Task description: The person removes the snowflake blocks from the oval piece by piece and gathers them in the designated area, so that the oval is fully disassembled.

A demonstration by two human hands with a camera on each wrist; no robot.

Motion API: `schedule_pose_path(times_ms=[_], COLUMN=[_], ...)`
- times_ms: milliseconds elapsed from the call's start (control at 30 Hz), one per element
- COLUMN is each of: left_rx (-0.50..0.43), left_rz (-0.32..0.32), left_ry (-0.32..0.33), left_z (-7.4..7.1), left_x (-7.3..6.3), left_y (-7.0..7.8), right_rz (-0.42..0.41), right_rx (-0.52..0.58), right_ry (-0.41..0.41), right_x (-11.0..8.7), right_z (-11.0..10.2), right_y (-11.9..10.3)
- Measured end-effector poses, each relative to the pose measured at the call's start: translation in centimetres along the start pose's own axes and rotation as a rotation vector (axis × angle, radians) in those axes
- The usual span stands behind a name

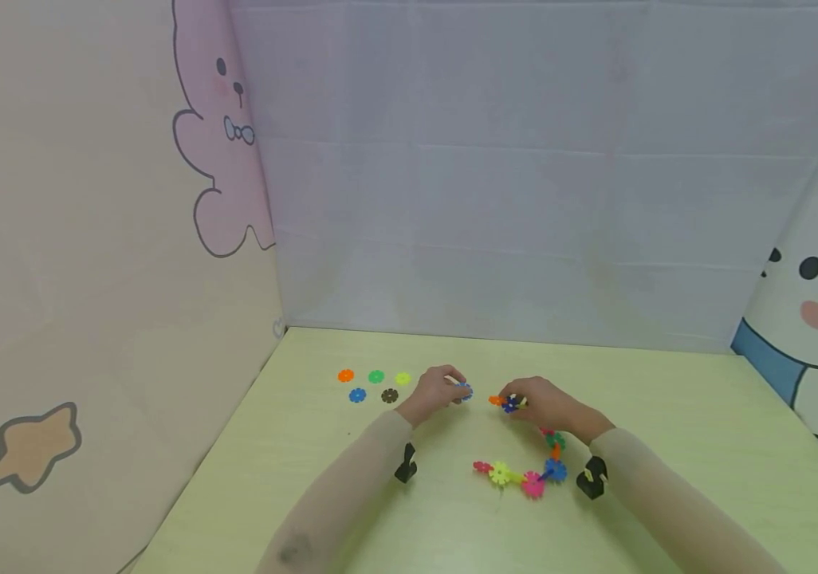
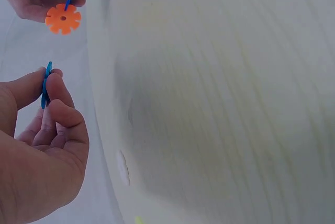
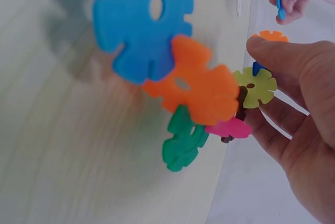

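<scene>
My left hand [image 1: 438, 392] pinches a light blue notched disc [image 2: 47, 85] between thumb and fingers; the disc shows edge-on in the left wrist view. To its right, my right hand [image 1: 552, 405] grips the far end of a chain of interlocked, snowflake-like discs. An orange disc [image 2: 63, 19] forms that end, joined to a dark blue one [image 1: 509, 405], with a yellow disc [image 3: 254, 87] behind. From the hand the chain curves back through pink, green [image 3: 183, 143], orange and blue [image 1: 556, 470] discs. It ends at a red disc [image 1: 482, 466] on the table. The two hands are apart.
Several loose discs lie left of my left hand: orange [image 1: 346, 375], green [image 1: 376, 376], yellow [image 1: 403, 378], blue [image 1: 357, 395] and brown [image 1: 390, 395]. The pale table [image 1: 273, 510] meets a plain cloth wall [image 1: 488, 239] behind and cartoon-printed cloth at the sides.
</scene>
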State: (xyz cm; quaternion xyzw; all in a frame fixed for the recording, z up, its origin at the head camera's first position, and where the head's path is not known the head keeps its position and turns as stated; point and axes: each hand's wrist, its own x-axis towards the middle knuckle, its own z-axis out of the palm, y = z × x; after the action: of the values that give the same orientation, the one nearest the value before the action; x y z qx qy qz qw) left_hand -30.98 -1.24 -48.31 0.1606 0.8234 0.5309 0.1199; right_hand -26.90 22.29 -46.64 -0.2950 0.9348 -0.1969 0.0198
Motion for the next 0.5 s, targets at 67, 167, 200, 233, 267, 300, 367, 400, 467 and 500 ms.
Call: schedule_pose_path(times_ms=[67, 167, 200, 233, 267, 300, 367, 400, 467, 500], left_rx=[0.019, 0.047, 0.054, 0.062, 0.068, 0.074, 0.088, 0.1, 0.123, 0.135], left_rz=[0.007, 0.01, 0.007, 0.0, -0.004, -0.009, -0.023, -0.034, -0.053, -0.062], left_ry=[0.006, 0.013, 0.018, 0.022, 0.027, 0.029, 0.035, 0.038, 0.039, 0.038], left_z=[-0.5, -1.1, -1.3, -1.5, -1.7, -1.9, -2.4, -2.6, -3.0, -3.2], left_x=[-0.1, -0.2, -0.2, -0.2, -0.2, -0.2, -0.3, -0.4, -0.5, -0.6], left_y=[-0.4, -1.0, -1.2, -1.4, -1.5, -1.6, -1.8, -1.8, -2.0, -2.0], right_rz=[0.007, 0.03, 0.035, 0.038, 0.04, 0.042, 0.046, 0.044, 0.042, 0.044], right_rx=[0.001, 0.007, 0.011, 0.011, 0.011, 0.014, 0.014, 0.011, 0.005, 0.007], right_ry=[-0.002, -0.009, -0.01, -0.011, -0.011, -0.011, -0.014, -0.014, -0.015, -0.015], right_x=[0.0, -0.1, -0.1, -0.1, -0.1, -0.1, -0.2, -0.2, -0.3, -0.3], right_z=[0.0, 0.1, 0.1, 0.0, 0.0, 0.0, 0.0, 0.0, 0.0, 0.1], right_y=[0.1, 0.2, 0.2, 0.2, 0.2, 0.2, 0.2, 0.2, 0.3, 0.3])
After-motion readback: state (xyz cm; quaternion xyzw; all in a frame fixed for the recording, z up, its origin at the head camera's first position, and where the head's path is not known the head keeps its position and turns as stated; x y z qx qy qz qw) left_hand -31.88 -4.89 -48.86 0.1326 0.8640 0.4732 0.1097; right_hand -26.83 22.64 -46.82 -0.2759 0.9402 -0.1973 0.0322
